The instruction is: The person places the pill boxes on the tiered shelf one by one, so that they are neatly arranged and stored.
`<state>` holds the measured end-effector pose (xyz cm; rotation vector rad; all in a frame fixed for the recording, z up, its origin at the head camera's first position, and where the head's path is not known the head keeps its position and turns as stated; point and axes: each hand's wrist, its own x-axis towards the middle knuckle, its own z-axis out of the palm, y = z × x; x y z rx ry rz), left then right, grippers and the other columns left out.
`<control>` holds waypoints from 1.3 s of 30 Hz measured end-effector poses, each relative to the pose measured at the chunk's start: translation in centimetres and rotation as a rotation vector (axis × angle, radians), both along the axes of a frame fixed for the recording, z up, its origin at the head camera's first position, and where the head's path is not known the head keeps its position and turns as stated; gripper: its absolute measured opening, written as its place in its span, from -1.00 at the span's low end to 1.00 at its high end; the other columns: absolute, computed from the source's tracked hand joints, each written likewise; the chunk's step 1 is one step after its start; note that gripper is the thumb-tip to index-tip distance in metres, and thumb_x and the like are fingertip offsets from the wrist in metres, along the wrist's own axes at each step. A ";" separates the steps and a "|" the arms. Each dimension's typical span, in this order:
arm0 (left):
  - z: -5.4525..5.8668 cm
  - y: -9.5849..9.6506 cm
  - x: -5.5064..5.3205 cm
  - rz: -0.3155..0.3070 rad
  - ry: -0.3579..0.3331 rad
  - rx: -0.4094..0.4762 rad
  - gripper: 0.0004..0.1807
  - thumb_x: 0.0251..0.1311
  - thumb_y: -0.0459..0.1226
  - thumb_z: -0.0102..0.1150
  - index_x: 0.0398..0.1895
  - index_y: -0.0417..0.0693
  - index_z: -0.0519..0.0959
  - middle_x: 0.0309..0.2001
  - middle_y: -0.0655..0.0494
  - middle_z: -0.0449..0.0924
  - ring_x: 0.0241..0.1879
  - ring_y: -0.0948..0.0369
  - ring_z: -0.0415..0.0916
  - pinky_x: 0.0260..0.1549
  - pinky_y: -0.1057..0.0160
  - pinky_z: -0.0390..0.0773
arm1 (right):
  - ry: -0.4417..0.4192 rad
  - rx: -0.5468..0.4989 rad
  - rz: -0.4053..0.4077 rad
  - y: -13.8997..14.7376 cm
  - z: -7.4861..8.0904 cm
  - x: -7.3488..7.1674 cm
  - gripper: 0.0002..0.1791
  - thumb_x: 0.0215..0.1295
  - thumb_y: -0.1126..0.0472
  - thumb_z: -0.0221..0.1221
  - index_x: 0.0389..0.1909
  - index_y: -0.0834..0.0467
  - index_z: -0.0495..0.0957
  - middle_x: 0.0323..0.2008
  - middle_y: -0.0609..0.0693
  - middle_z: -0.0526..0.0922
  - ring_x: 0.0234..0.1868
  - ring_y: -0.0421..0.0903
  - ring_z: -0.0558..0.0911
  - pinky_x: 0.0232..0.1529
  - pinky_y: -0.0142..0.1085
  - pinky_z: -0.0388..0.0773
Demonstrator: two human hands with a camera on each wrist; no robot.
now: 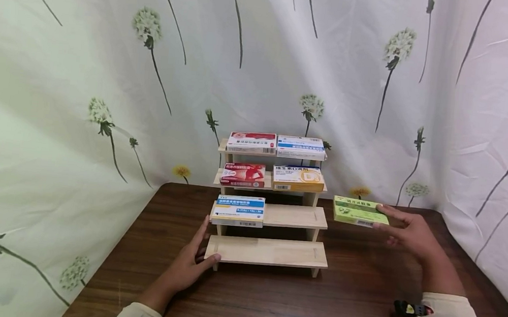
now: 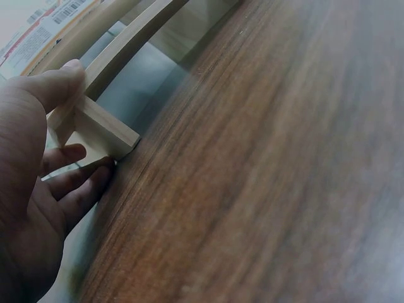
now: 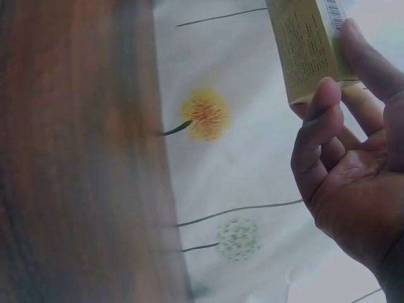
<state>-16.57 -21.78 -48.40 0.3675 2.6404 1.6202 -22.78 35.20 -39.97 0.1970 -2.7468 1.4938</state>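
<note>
My right hand (image 1: 412,233) pinches the right end of a green medicine box (image 1: 359,211) between thumb and fingers. The box is off the table, just right of a four-step wooden display rack (image 1: 268,251). In the right wrist view, the box (image 3: 306,50) shows a printed face and a barcode. My left hand (image 1: 187,262) holds the rack's left end. The left wrist view shows its thumb on the end of a step (image 2: 129,47), with the other fingers by the leg. A blue-and-white medicine box (image 1: 238,210) lies on the left of the second step from the bottom.
Higher up the rack are a red box (image 1: 242,175), a white-and-orange box (image 1: 298,178), a red-and-white box (image 1: 252,142) and a white-and-blue box (image 1: 301,147). The rack stands on a dark wooden table (image 1: 277,303). Behind hangs a flower-print cloth (image 1: 270,37).
</note>
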 end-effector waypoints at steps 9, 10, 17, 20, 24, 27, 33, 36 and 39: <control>-0.2 0.0 0.1 0.001 0.004 0.007 0.12 0.52 -0.08 0.37 0.83 0.43 -0.24 0.66 -0.35 0.24 0.50 -0.30 0.48 0.32 -0.19 0.63 | 0.028 0.046 0.047 -0.6 1.5 0.7 -0.22 0.45 0.15 0.45 0.60 0.20 0.38 0.62 0.42 0.27 -0.49 -0.16 0.61 -0.39 -0.21 0.69; -0.2 0.0 0.1 0.002 0.005 0.007 0.12 0.52 -0.08 0.37 0.83 0.43 -0.24 0.66 -0.35 0.24 0.50 -0.30 0.48 0.32 -0.19 0.63 | 0.034 0.049 0.050 -0.6 1.5 0.8 -0.22 0.45 0.15 0.45 0.60 0.21 0.38 0.62 0.42 0.27 -0.49 -0.17 0.61 -0.39 -0.21 0.69; -0.1 -0.1 0.1 0.001 0.003 0.002 0.13 0.52 -0.05 0.37 0.83 0.42 -0.27 0.68 -0.33 0.21 0.51 -0.29 0.47 0.34 -0.24 0.61 | 0.060 0.039 0.068 -0.9 1.6 1.1 -0.24 0.45 0.14 0.45 0.58 0.19 0.42 0.62 0.41 0.30 -0.31 -0.28 0.70 -0.33 -0.26 0.72; -0.1 -0.1 0.1 0.000 0.008 0.004 0.12 0.52 -0.06 0.37 0.83 0.43 -0.26 0.69 -0.34 0.20 0.51 -0.28 0.47 0.33 -0.23 0.62 | 0.078 0.031 0.088 -1.3 1.5 1.3 -0.25 0.45 0.14 0.46 0.58 0.20 0.44 0.63 0.45 0.26 -0.24 -0.32 0.73 -0.30 -0.27 0.73; -0.2 -0.2 0.1 -0.007 0.013 0.003 0.12 0.53 -0.08 0.36 0.84 0.42 -0.26 0.67 -0.36 0.22 0.50 -0.28 0.49 0.31 -0.19 0.65 | 0.101 0.019 0.116 -1.9 1.4 1.7 -0.26 0.44 0.15 0.46 0.56 0.24 0.46 0.62 0.47 0.25 -0.24 -0.31 0.76 -0.29 -0.26 0.74; -0.3 -0.2 0.1 -0.010 0.013 0.004 0.12 0.54 -0.08 0.35 0.84 0.41 -0.27 0.66 -0.36 0.23 0.49 -0.28 0.49 0.29 -0.16 0.66 | 0.104 0.016 0.139 -2.5 1.4 1.8 -0.26 0.44 0.15 0.46 0.56 0.24 0.47 0.63 0.44 0.27 -0.22 -0.32 0.77 -0.29 -0.25 0.74; -0.3 -0.2 0.0 -0.002 0.016 0.003 0.12 0.53 -0.06 0.36 0.83 0.43 -0.27 0.68 -0.33 0.22 0.50 -0.27 0.49 0.30 -0.17 0.66 | 0.110 0.009 0.129 -3.9 1.2 1.9 -0.27 0.42 0.11 0.48 0.55 0.17 0.51 0.63 0.34 0.32 -0.23 -0.31 0.77 -0.36 -0.22 0.73; -0.4 -0.1 0.0 0.004 0.015 0.001 0.13 0.53 -0.07 0.36 0.84 0.42 -0.27 0.67 -0.34 0.24 0.49 -0.27 0.51 0.30 -0.17 0.66 | 0.107 0.006 0.119 -4.6 1.1 2.0 -0.27 0.42 0.08 0.48 0.56 0.13 0.51 0.64 0.35 0.30 -0.25 -0.27 0.76 -0.39 -0.22 0.71; -0.3 -0.2 0.0 -0.002 0.012 -0.001 0.13 0.53 -0.07 0.35 0.84 0.42 -0.28 0.67 -0.35 0.23 0.49 -0.26 0.50 0.30 -0.16 0.66 | 0.107 -0.001 0.125 -5.2 0.8 2.0 -0.27 0.43 0.08 0.47 0.57 0.10 0.50 0.65 0.34 0.29 -0.32 -0.24 0.73 -0.42 -0.22 0.68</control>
